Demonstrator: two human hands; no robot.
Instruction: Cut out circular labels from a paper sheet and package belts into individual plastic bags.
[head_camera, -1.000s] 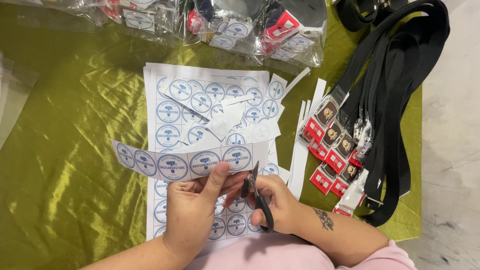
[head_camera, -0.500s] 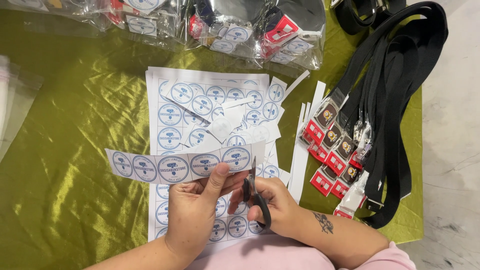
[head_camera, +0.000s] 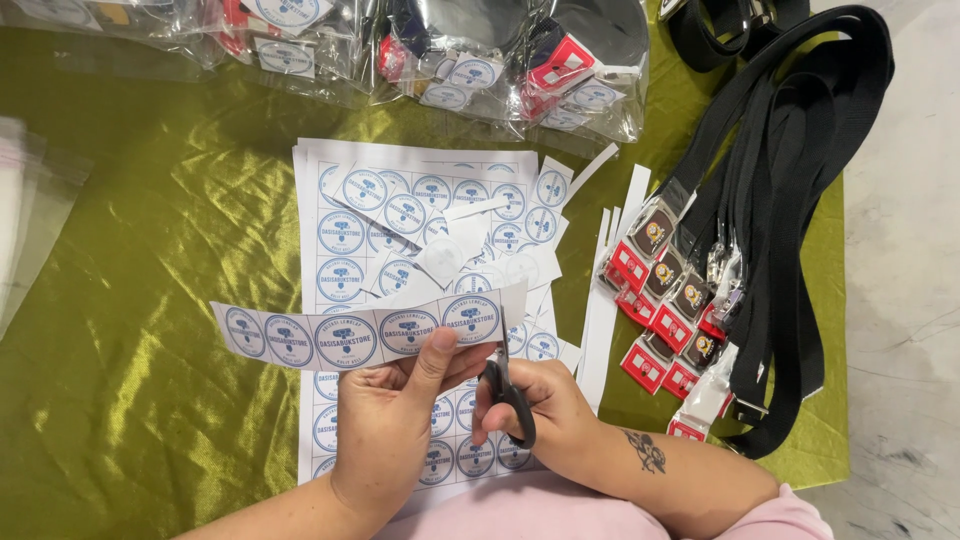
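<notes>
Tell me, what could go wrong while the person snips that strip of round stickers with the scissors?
The left hand pinches the sticker strip with its thumb right beside the scissors in the right hand, so the blades might nick the thumb. The long end of the strip hangs loose to the left, so it may sag and make the cut wander into a round sticker. Cut scraps lie loose on the sticker sheets and could get mixed up.
</notes>
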